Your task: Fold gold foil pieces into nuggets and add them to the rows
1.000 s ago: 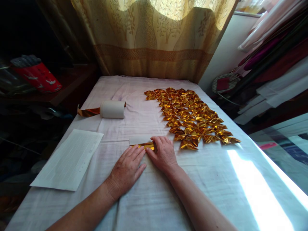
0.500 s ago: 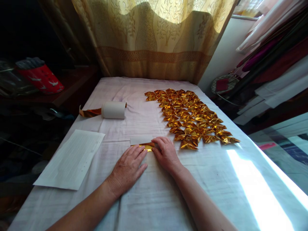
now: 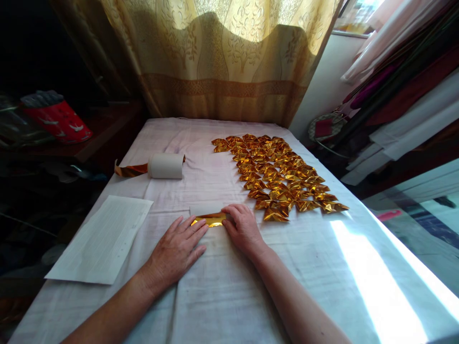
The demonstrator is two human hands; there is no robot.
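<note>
A strip of gold foil paper [image 3: 215, 221], its upper edge folded over and a white part behind it, lies on the cloth in front of me. My left hand [image 3: 175, 251] rests open and flat, fingertips touching the strip's left end. Thumb and fingers of my right hand [image 3: 244, 230] pinch the right end, which they partly hide. Several folded gold foil pieces [image 3: 278, 174] stand in close rows to the right, beyond my right hand.
On the left of the cloth-covered table [image 3: 229, 296] lie a white roll [image 3: 167, 166] with gold foil trailing from it and a white sheet of paper [image 3: 102, 241]. A red cup [image 3: 60, 124] stands on a side shelf. A curtain [image 3: 215, 62] hangs behind the table.
My left hand has slid left along the foil strip and its fingers have spread, so more gold shows. My right hand stays at the right end. The whole view has shifted slightly.
</note>
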